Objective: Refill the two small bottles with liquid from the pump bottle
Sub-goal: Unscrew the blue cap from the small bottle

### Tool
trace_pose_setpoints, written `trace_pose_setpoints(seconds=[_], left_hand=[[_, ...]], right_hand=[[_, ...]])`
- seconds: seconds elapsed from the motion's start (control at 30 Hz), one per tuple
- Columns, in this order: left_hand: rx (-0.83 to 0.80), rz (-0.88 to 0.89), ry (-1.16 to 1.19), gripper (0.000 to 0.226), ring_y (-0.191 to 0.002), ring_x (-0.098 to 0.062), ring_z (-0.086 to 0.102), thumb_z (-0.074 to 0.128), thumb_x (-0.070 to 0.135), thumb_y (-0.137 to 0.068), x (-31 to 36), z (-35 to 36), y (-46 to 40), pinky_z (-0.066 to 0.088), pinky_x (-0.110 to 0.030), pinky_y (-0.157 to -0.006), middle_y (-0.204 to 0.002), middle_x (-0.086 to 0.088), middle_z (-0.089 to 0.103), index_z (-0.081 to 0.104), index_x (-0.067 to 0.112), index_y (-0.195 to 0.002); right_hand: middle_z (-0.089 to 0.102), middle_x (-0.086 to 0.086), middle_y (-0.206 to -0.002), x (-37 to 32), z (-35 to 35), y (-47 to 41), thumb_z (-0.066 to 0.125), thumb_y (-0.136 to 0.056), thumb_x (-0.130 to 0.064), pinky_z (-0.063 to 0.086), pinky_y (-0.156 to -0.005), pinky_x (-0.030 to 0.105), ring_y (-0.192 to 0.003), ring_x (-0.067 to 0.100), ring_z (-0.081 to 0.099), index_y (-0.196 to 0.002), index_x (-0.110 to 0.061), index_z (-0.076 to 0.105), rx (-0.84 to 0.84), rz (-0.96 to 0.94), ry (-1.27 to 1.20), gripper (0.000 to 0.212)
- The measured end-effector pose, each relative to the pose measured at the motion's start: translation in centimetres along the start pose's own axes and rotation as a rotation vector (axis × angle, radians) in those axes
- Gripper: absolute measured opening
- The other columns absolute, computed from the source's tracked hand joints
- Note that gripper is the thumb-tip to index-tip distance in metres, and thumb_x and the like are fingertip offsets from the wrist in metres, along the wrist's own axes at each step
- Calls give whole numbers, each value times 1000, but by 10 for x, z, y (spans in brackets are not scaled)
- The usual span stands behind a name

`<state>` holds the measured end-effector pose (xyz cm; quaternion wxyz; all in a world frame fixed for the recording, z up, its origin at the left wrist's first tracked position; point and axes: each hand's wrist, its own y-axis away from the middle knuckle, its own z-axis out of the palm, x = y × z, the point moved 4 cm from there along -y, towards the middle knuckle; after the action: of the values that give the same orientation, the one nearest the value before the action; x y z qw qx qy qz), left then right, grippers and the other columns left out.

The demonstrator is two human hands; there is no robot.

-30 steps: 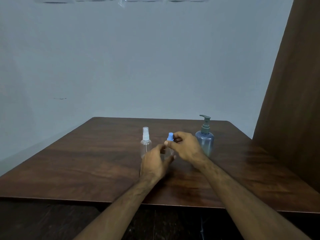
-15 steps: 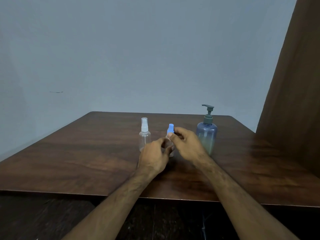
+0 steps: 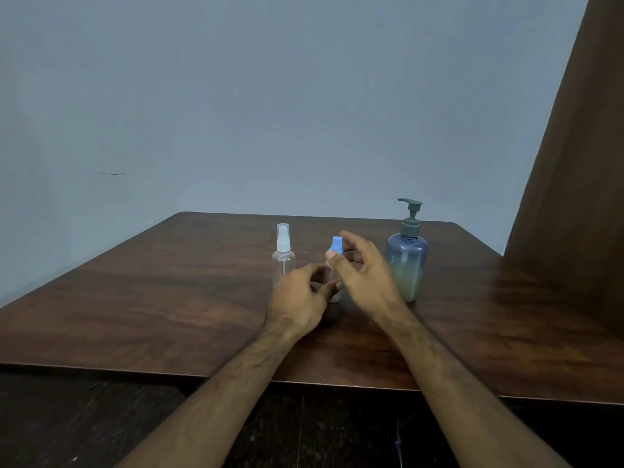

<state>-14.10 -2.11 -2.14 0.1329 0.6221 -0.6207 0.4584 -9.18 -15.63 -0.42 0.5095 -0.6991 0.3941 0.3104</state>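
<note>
The brown table holds the big pump bottle just right of the right hand, and a clear little bottle with a white top just behind the left hand. Between the hands stands the other little bottle; the left hand curls round its body while the right thumb and fingers pinch its blue cap. If the cap twists too hard, the light bottle may tip or slip out.
</note>
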Motion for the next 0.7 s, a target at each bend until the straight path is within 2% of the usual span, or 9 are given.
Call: trace_pose_setpoints(seconds=[0.03, 0.17, 0.3, 0.4, 0.43, 0.5, 0.57, 0.63, 0.7], left_hand=[[-3, -5, 6, 36, -92, 1, 66, 71, 45, -90, 0, 0, 0, 56, -30, -88, -101, 18, 71, 69, 29, -122], [11, 4, 50, 30, -90, 5, 66, 73, 40, -90, 0, 2, -2, 51, -14, -84, -95, 18, 72, 71, 27, -117], [-2, 4, 63, 27, -89, 5, 67, 73, 39, -90, 0, 3, -2, 48, -10, -78, -97, 16, 74, 72, 26, -115], [-13, 8, 56, 29, -90, 2, 66, 71, 38, -92, 0, 3, -2, 48, -13, -80, -100, 15, 74, 71, 26, -118], [-19, 16, 48, 30, -90, 2, 65, 70, 38, -92, 1, 3, -2, 48, -14, -80, -101, 16, 73, 70, 26, -120], [-20, 21, 46, 29, -86, 5, 63, 70, 37, -92, 0, 3, -2, 49, -13, -79, -96, 17, 70, 70, 26, -119], [-18, 15, 61, 26, -83, 10, 62, 71, 37, -92, -1, 4, -3, 47, -7, -76, -93, 18, 70, 71, 26, -116], [-22, 12, 65, 27, -83, 12, 61, 71, 37, -93, -2, 4, -4, 43, -2, -72, -93, 18, 70, 71, 26, -117], [-23, 13, 60, 25, -80, 15, 61, 70, 36, -93, -2, 5, -4, 42, 0, -68, -88, 21, 69, 70, 27, -117]], right_hand=[[63, -2, -126, -1, -1, 1, 75, -101, -24, 53, -83, 11, -107, -1, 65, -145, -20, 62, 25, -13, -8, 47], [69, -2, -114, 1, -2, -1, 71, -103, -9, 54, -62, 7, -85, -20, 66, -148, -14, 60, 29, -19, -54, 46], [69, 1, -129, 1, -1, -1, 63, -107, -8, 52, -64, 3, -88, -21, 68, -154, -16, 56, 17, 0, -107, 48], [68, -4, -125, -3, -1, 1, 76, -101, -18, 53, -71, 4, -100, -5, 70, -148, -21, 61, 33, -16, -86, 49], [68, -3, -120, -3, -2, 1, 77, -100, -17, 54, -69, 5, -96, -5, 70, -146, -20, 62, 37, -17, -76, 49], [67, -2, -116, -2, -2, -1, 71, -102, -8, 52, -63, 4, -87, -19, 67, -148, -16, 60, 24, -11, -74, 48], [67, 0, -123, 0, -2, -2, 62, -107, -3, 52, -62, 3, -86, -25, 65, -154, -14, 56, 3, -6, -86, 48], [67, 3, -137, -1, -2, -1, 60, -109, -8, 53, -66, 5, -98, -17, 68, -156, -18, 54, -8, -8, -98, 49], [67, 0, -137, -4, -2, 1, 68, -106, -16, 56, -76, 9, -111, -3, 67, -153, -21, 57, 9, -15, -91, 48]])
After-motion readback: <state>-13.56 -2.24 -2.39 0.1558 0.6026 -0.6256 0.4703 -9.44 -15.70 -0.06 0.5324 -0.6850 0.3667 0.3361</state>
